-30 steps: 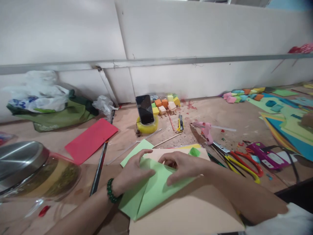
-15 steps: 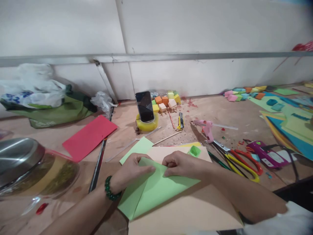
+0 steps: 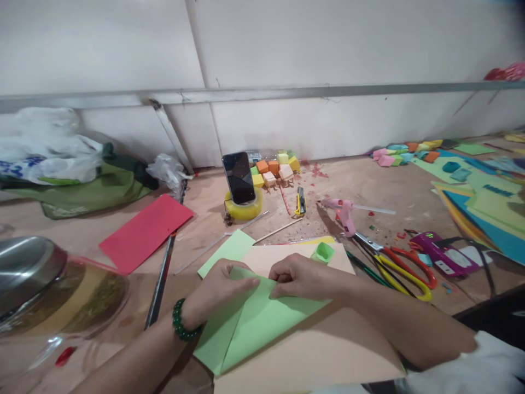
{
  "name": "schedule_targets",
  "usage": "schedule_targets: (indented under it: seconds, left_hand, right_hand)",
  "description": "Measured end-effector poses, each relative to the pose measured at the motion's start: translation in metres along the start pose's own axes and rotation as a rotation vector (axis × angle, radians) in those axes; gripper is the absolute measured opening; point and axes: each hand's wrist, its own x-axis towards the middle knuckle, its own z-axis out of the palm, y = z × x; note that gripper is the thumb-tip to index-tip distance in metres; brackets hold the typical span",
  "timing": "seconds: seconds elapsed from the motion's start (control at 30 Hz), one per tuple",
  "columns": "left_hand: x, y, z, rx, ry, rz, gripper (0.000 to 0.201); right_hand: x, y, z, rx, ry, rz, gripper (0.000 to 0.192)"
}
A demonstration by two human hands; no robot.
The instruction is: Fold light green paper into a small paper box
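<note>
A sheet of light green paper (image 3: 262, 328), folded over on a slant, lies at the front over peach paper (image 3: 328, 350). My left hand (image 3: 223, 290), with a green bead bracelet at the wrist, grips its upper left edge, thumb on top. My right hand (image 3: 297, 276) pinches the upper edge a little to the right, fingers curled and pressed on the fold. Behind my left hand is a narrower green paper strip (image 3: 229, 251). A small folded green paper piece (image 3: 323, 252) sits on the peach paper just beyond my right hand.
A phone (image 3: 238, 178) leans in a yellow tape roll (image 3: 244, 207). To the right lie a pink glue gun (image 3: 346, 218), scissors (image 3: 404, 273) and a purple device (image 3: 445, 254). Left are red paper (image 3: 145, 232), a metal ruler (image 3: 159, 284) and a lidded jar (image 3: 82, 290).
The whole view has shifted slightly, so things on the table appear a little further left. Both hands keep their hold on the green paper, with barely any movement.
</note>
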Motion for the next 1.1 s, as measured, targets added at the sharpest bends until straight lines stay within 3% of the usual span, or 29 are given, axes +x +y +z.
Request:
schedule_targets:
  seconds: [0.33, 0.4, 0.53, 0.6, 0.67, 0.83, 0.9, 0.97, 1.1]
  left_hand:
    - [-0.004, 0.007, -0.003, 0.009, 0.037, 0.020, 0.037]
    - [-0.009, 0.012, -0.004, 0.034, 0.081, 0.051, 0.036]
    - [-0.020, 0.020, -0.006, 0.114, 0.291, 0.210, 0.030]
    - [-0.027, 0.021, -0.006, 0.145, 0.379, 0.320, 0.028]
    - [-0.033, 0.020, -0.004, 0.162, 0.449, 0.398, 0.025]
    - [-0.040, 0.015, 0.008, 0.177, 0.537, 0.521, 0.024]
    - [-0.041, 0.013, 0.011, 0.185, 0.530, 0.544, 0.028]
    - [-0.041, 0.011, 0.012, 0.191, 0.529, 0.567, 0.031]
    - [-0.040, 0.007, 0.007, 0.190, 0.474, 0.533, 0.030]
  right_hand:
    - [-0.001, 0.000, 0.000, -0.076, 0.042, -0.092, 0.019]
    - [-0.010, -0.006, -0.004, -0.114, 0.146, -0.184, 0.023]
    - [-0.044, -0.014, -0.021, -0.103, 0.511, -0.358, 0.050]
    - [-0.061, -0.009, -0.026, -0.018, 0.711, -0.378, 0.060]
    - [-0.071, 0.001, -0.026, 0.160, 0.807, -0.400, 0.076]
    - [-0.069, 0.024, 0.005, 0.640, 0.663, -0.373, 0.108]
    - [-0.062, 0.026, 0.019, 0.766, 0.647, -0.331, 0.103]
    - [-0.057, 0.024, 0.026, 0.862, 0.707, -0.289, 0.084]
    - [-0.055, 0.019, 0.026, 0.920, 0.822, -0.279, 0.067]
